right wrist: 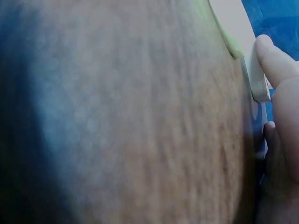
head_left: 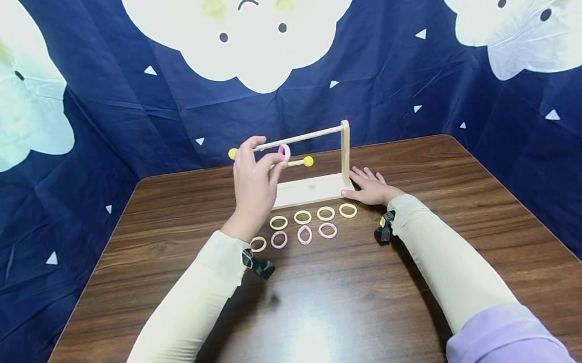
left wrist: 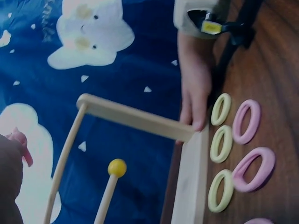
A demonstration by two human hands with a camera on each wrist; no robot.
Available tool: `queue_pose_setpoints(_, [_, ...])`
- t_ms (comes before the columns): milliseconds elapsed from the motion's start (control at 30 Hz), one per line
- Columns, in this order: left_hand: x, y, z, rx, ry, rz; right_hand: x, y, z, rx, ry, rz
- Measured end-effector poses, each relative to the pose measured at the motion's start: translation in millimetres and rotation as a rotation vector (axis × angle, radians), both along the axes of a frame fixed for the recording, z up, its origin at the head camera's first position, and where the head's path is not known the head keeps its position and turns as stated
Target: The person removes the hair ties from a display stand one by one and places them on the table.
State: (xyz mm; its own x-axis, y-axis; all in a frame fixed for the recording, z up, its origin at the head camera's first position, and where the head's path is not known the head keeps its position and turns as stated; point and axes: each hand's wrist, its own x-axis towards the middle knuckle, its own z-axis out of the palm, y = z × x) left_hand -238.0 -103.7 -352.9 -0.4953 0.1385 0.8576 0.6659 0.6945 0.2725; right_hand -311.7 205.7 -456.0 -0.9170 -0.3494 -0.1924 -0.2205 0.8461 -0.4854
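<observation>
My left hand (head_left: 254, 178) pinches a pink ring (head_left: 286, 153) between thumb and fingers. In the head view, the ring overlaps the space just under the stand's upper rod (head_left: 318, 134). At the rod's left end sits a yellow ball (head_left: 233, 153); a lower rod ends in another yellow ball (head_left: 308, 161) to the right of the ring. Behind my left hand, the left part of the wooden stand is hidden. My right hand (head_left: 371, 189) lies with fingers spread at the right end of the stand's base (head_left: 309, 190), thumb on its corner beside the upright (head_left: 346, 154).
In front of the base, pale yellow rings (head_left: 302, 217) lie in a row on the wooden table (head_left: 362, 301). A nearer row holds pink rings (head_left: 328, 231) and a peach ring (head_left: 258, 244). Blue cloth (head_left: 392, 99) with white clouds hangs behind the table.
</observation>
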Motion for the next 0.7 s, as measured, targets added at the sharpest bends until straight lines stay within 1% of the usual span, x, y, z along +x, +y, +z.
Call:
queue_pose_setpoints(133, [5.6, 11.2, -7.2, -0.069, 0.001, -0.047, -1.6, 1, -1.8, -0.008, -0.005, -0.002])
queue_pose_setpoints(300, [11.2, 24.6, -17.9, -0.140, -0.029, -0.087, -2.9, 2, -4.4, 0.000, -0.003, -0.009])
queue_pose_setpoints(467, [18.4, 39.8, -29.1, -0.207, -0.084, -0.095, 1.7, 0, 0.8, -0.010, 0.014, -0.010])
queue_pose_setpoints(600, [23.8, 51.5, -39.5, -0.266, -0.153, -0.102, 4.8, -2, 4.2, 0.000, 0.023, -0.008])
queue_pose_setpoints(700, [25.9, 57.5, -47.9, -0.325, -0.172, -0.099, 2.6, -2, 1.5, 0.013, 0.025, -0.005])
